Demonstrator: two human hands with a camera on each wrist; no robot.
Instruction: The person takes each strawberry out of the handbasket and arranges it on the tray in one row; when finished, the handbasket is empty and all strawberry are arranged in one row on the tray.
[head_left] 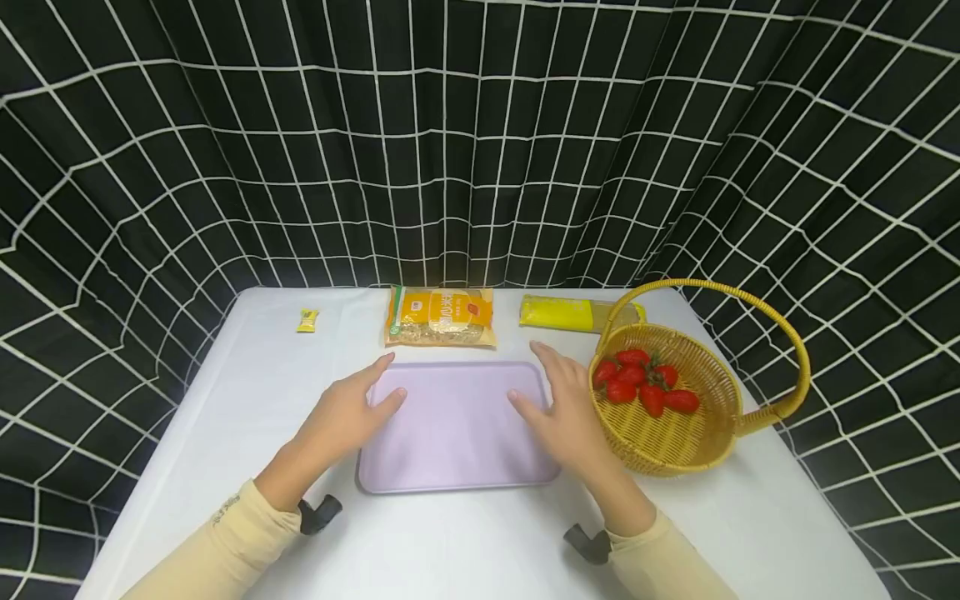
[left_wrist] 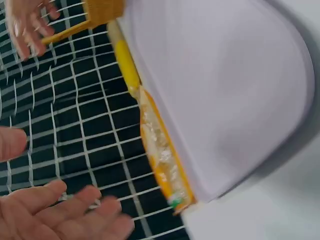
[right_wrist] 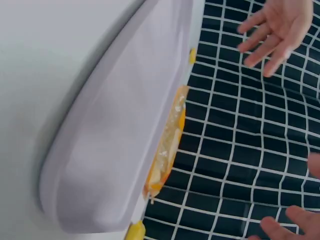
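Note:
A shallow lilac tray (head_left: 457, 429) lies in the middle of the white table. Over its left end hovers my left hand (head_left: 347, 414), thumb apart from the straight fingers, holding nothing. My right hand (head_left: 566, 408) is at the tray's right end in the same spread pose, palm facing inward, also holding nothing. Both wrist views show the hands above the tray's surface, with the fingers extended. Close to the right hand stands a yellow wicker basket (head_left: 720, 433) with a tall looped handle, and several red strawberries (head_left: 632, 375) lie inside it.
Behind the tray lies an orange-and-clear food packet (head_left: 440, 317). A long yellow packet (head_left: 558, 313) lies to its right, partly behind the basket handle. One small yellow wrapped piece (head_left: 307, 321) sits at the back left. A black cloth with white grid lines (head_left: 450, 167) hangs around the table.

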